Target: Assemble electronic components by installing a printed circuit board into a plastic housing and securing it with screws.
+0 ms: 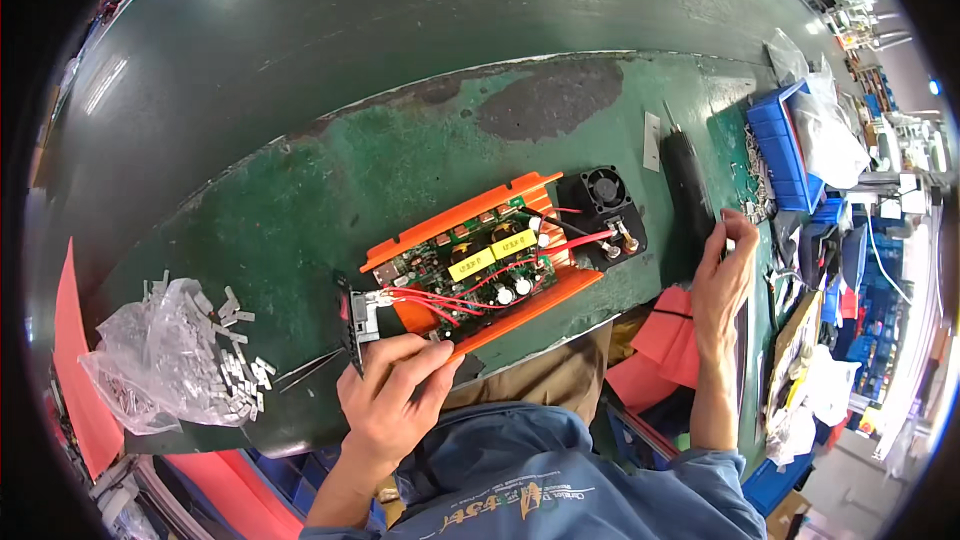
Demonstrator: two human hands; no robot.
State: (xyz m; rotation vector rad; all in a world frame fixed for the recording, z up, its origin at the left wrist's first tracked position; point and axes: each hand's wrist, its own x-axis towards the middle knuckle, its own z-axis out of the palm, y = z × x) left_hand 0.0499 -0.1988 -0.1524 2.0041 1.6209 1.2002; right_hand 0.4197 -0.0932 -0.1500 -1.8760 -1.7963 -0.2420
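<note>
An orange metal housing (530,308) lies open on the green bench, with a green circuit board (420,266), two yellow-wrapped parts and red wires inside. A black end plate (350,325) is wired to its left end. At its right end sits a black plate (632,226) bearing a small fan (604,188) and two metal terminals. My left hand (392,395) is closed at the housing's near left corner, thumb and fingertips on its edge. My right hand (724,275) is raised at the right, thumb and forefinger pinched; anything between them is too small to make out.
A black electric screwdriver (686,175) lies by a small pale strip (652,142). Loose screws (757,175) are heaped beside a blue bin (783,150). At the left are a clear bag (160,360) with several silver clips and tweezers (308,368). Red sheets (660,340) hang near the front edge.
</note>
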